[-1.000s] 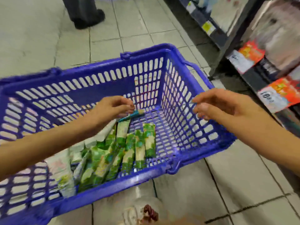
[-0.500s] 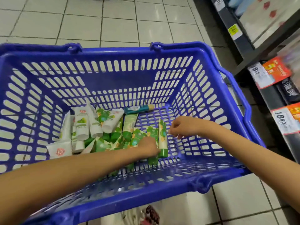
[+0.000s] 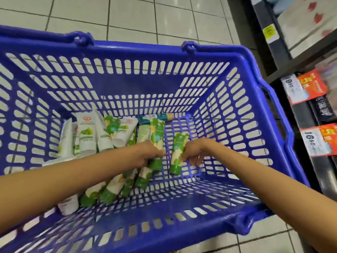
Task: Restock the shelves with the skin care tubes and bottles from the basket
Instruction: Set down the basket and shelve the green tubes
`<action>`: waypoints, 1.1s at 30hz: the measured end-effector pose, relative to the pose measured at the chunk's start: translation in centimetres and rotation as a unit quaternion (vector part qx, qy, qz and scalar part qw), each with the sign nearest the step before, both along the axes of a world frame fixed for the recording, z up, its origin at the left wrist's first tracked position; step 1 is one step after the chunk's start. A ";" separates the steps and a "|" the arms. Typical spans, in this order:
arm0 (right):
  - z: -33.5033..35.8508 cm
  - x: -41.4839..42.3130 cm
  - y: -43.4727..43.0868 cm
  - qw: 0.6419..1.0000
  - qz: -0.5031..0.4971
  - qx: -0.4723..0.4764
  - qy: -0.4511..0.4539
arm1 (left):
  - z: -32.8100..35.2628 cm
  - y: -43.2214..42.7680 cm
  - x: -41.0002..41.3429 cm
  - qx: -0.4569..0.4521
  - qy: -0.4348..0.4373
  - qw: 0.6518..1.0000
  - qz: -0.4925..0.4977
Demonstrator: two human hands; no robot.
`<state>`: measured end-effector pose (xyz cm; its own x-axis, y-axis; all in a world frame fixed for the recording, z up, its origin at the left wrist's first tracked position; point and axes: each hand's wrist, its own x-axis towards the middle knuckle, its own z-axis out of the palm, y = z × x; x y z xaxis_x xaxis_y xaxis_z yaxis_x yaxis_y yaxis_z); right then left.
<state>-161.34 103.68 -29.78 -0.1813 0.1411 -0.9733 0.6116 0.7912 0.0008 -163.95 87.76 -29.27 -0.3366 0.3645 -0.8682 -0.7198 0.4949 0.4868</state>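
A blue plastic basket (image 3: pixel 244 73) fills the view. On its floor lie several green-and-cream tubes (image 3: pixel 113 189) and several white tubes (image 3: pixel 85 136); a teal tube (image 3: pixel 156 116) lies against the far wall. My left hand (image 3: pixel 145 154) is down among the green tubes and grips one green tube (image 3: pixel 157 132) that points up and away. My right hand (image 3: pixel 195 152) grips another green tube (image 3: pixel 177 152), cap toward me, just right of the pile.
The basket stands on a pale tiled floor (image 3: pixel 131 19). Dark store shelving (image 3: pixel 299 114) runs along the right, with red-and-white price tags (image 3: pixel 317 141) and a yellow tag (image 3: pixel 269 32) on its edges. The basket's handle (image 3: pixel 277 105) hangs on that side.
My view has come closer over the basket. Both hands have gone deeper into it; each now grips a green tube, the right one newly taken from the pile's edge.
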 end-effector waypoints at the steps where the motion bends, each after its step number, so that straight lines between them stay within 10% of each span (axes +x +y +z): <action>1: -0.5 -0.3 -0.4 1.000 0.009 0.016 -0.001 | 0.1 -0.3 -0.3 0.009 -0.019 0.999 0.026; 12: -0.8 0.1 -3.2 0.990 -0.128 0.020 0.056 | 0.1 0.0 -0.4 0.006 -0.046 0.993 0.106; 16: 3.0 -0.4 -2.7 0.947 -0.269 -0.073 0.158 | 3.1 0.1 1.4 0.065 0.143 0.982 0.107; 24: 20.9 9.6 5.0 0.616 -0.471 -0.186 0.604 | 17.5 9.1 6.8 0.417 0.376 0.828 -0.014; 33: 31.6 30.3 14.9 0.346 -0.571 0.046 0.743 | 30.5 29.6 23.5 0.624 0.344 0.688 -0.140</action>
<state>-131.03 118.54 1.82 -0.2477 0.9643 0.0936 -0.0961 0.0716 -0.9928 -140.47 117.38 1.24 -0.2775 0.8151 0.5086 -0.0674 -0.5446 0.8360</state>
